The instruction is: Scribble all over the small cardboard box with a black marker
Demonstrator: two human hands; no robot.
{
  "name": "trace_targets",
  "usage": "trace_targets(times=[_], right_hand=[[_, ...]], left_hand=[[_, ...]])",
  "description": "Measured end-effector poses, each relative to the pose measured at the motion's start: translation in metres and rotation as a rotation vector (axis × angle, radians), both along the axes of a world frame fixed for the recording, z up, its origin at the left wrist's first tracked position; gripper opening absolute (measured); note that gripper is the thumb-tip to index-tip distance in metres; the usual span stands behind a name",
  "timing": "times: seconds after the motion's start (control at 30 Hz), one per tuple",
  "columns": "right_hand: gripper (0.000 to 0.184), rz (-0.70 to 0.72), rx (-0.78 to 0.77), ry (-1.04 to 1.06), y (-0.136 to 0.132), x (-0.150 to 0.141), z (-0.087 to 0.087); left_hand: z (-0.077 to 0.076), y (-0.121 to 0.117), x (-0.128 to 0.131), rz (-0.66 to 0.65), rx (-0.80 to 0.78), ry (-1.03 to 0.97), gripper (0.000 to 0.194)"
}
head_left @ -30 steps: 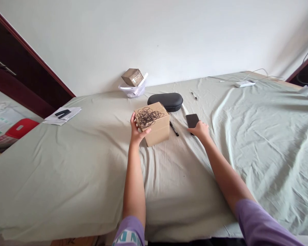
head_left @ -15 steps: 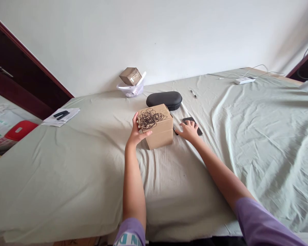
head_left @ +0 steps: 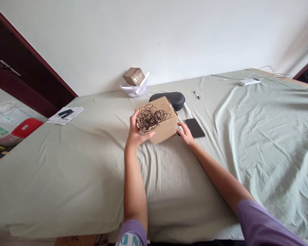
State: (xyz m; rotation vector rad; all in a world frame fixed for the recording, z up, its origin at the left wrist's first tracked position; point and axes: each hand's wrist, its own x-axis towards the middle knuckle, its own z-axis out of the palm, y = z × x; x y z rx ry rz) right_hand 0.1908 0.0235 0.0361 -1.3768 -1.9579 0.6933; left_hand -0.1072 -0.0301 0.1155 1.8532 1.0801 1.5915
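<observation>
A small cardboard box (head_left: 160, 121) with black scribbles on its top is tilted up off the pale green sheet (head_left: 92, 164). My left hand (head_left: 136, 131) grips its left side, thumb over the front edge. At the box's lower right corner my right hand (head_left: 185, 133) rests with fingers spread and nothing held, its fingertips touching the box. A black phone (head_left: 194, 127) lies flat just right of that hand. The black marker is hidden behind the box.
A black oval case (head_left: 173, 99) lies behind the box. By the wall a clear bowl (head_left: 135, 90) holds a small box (head_left: 134, 76). A pen (head_left: 196, 94) lies further back, a white power strip (head_left: 248, 82) at far right, papers with a stapler (head_left: 65, 114) at left.
My right hand left the phone and moved left to the box's lower right corner. My left hand has tipped the box up and lifted it slightly off the sheet.
</observation>
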Motion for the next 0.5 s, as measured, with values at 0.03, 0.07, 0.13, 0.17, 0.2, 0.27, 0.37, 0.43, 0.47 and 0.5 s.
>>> trace_targets(times=[0.03, 0.07, 0.13, 0.17, 0.2, 0.27, 0.37, 0.43, 0.47, 0.5], right_hand=[[0.079, 0.047, -0.016, 0.053, -0.002, -0.002, 0.005], [0.083, 0.092, -0.04, 0.118, -0.004, -0.004, 0.01], [0.088, 0.176, -0.127, 0.319, -0.009, -0.009, 0.021], [0.088, 0.213, -0.186, 0.451, -0.011, -0.011, 0.026], [0.089, 0.241, -0.246, 0.586, -0.013, -0.012, 0.031], [0.092, 0.264, -0.333, 0.783, -0.017, -0.013, 0.039], [0.099, 0.255, -0.327, 0.837, -0.019, -0.007, 0.051], [0.099, 0.278, -0.254, 0.846, -0.021, -0.001, 0.06], [0.097, 0.282, -0.194, 0.835, -0.022, 0.002, 0.065], [0.098, 0.278, -0.129, 0.807, -0.023, 0.005, 0.069]], left_hand=[[0.004, -0.001, 0.002, 0.013, 0.073, -0.017, 0.121], [0.008, -0.003, 0.004, 0.017, 0.125, -0.029, 0.12], [0.017, -0.008, 0.008, 0.005, 0.163, -0.036, 0.12], [0.022, -0.012, 0.011, -0.012, 0.161, -0.034, 0.121], [0.028, -0.017, 0.013, -0.041, 0.155, -0.032, 0.121], [0.038, -0.029, 0.016, -0.119, 0.137, -0.035, 0.118], [0.05, -0.048, 0.019, -0.179, 0.081, -0.015, 0.113], [0.053, -0.056, 0.02, -0.153, 0.059, 0.001, 0.119], [0.052, -0.057, 0.02, -0.142, 0.074, -0.011, 0.122], [0.051, -0.057, 0.021, -0.144, 0.103, -0.038, 0.124]])
